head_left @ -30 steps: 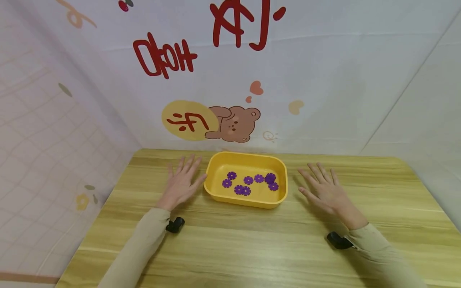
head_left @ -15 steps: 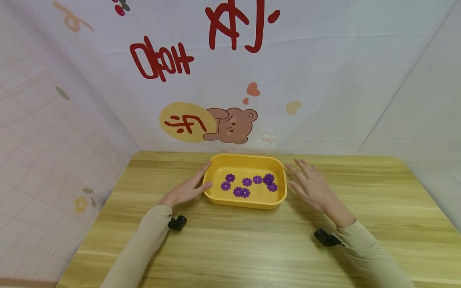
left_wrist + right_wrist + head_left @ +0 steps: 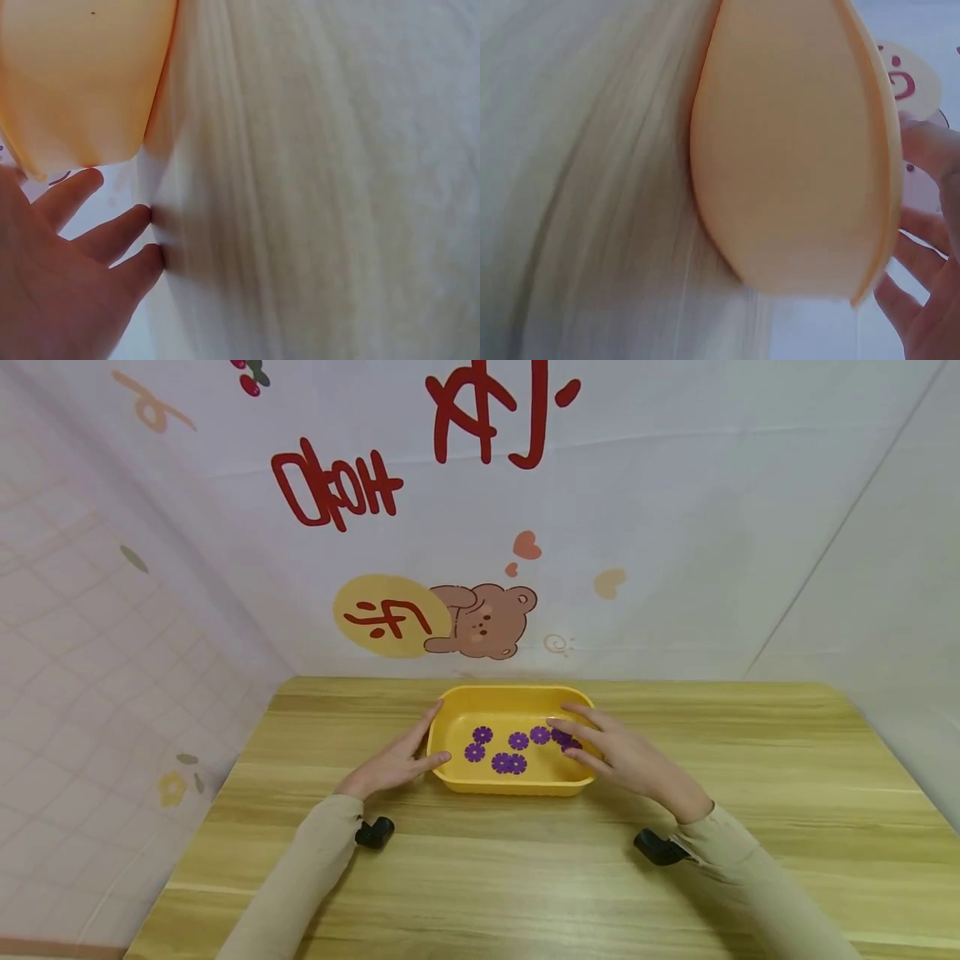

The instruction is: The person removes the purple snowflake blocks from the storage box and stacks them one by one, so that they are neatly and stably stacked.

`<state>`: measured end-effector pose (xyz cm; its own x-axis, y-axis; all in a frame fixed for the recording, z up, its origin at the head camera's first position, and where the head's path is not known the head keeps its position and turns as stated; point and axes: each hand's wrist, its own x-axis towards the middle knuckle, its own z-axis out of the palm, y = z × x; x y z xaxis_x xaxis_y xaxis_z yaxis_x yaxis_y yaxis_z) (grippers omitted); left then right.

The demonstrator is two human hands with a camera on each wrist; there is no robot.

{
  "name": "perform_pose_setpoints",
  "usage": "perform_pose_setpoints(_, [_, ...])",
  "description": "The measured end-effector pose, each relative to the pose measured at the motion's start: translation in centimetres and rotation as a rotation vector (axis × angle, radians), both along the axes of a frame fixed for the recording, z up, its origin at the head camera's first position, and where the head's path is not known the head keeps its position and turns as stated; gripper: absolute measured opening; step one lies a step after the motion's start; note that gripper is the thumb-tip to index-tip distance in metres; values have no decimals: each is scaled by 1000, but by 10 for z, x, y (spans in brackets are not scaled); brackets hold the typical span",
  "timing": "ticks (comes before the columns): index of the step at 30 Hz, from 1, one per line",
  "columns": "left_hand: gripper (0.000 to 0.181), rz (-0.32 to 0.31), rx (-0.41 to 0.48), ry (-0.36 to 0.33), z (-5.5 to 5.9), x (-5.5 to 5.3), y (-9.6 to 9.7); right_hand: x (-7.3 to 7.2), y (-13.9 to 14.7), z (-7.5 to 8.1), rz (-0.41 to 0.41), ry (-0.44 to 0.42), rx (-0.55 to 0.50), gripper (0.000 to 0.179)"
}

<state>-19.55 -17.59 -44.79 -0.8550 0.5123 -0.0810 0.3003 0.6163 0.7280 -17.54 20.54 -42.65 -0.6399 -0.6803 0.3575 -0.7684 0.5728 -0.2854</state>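
Purple notched discs [image 3: 518, 741] lay in a yellow tray [image 3: 517, 788]. The right hand [image 3: 633, 762], loose-fingered, had come over its three-o'clock rim; the left hand [image 3: 392, 767], also loose, touched nine o'clock.

Small screened-off booth, indoors. Far side: white printed sheet [image 3: 690, 527], creased, with red lettering [image 3: 538, 410], cartoon bear [image 3: 491, 622], hearts [image 3: 527, 545]. Left side: pale grid-pattern sheet [image 3: 67, 693] with a yellow flower [image 3: 172, 788]. Right side: more white sheeting [image 3: 900, 568]. Wood-grain counter [image 3: 487, 877] butts up to the far sheet. Black wrist units [image 3: 377, 833] at both cuffs read as a recording setup. Sheets hide the room; home or studio, can't tell.
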Motion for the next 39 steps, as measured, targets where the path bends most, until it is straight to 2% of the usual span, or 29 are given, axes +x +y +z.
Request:
perform_pose_setpoints(7, [89, 5, 5, -30, 1, -1, 3, -5, -25, -4, 67, -147, -6, 43])
perform_pose_setpoints(12, [93, -1, -8, -55, 0, -1, 2, -9, -39, -7, 98, -164, -25, 42])
perform_pose_setpoints(16, [95, -7, -5, -51, -2, -1, 2, -13, -49, -7, 163, -190, -79, 41])
perform_pose_setpoints(22, [96, -7, -13, -46, -2, 0, 4, -21, -63, -9, 246, -367, -127, 40])
perform_pose_setpoints(27, [95, -8, -16, -40, -1, 0, 5, -28, -70, -17, 240, -500, -140, 39])
perform_pose_setpoints(30, [94, -12, -5, -35, 0, -1, 5, -31, -74, -20, 230, -547, -143, 38])
perform_pose_setpoints(39, [92, -15, 6, -24, -1, -3, 1, -37, -80, -19, 207, -562, -55, 34])
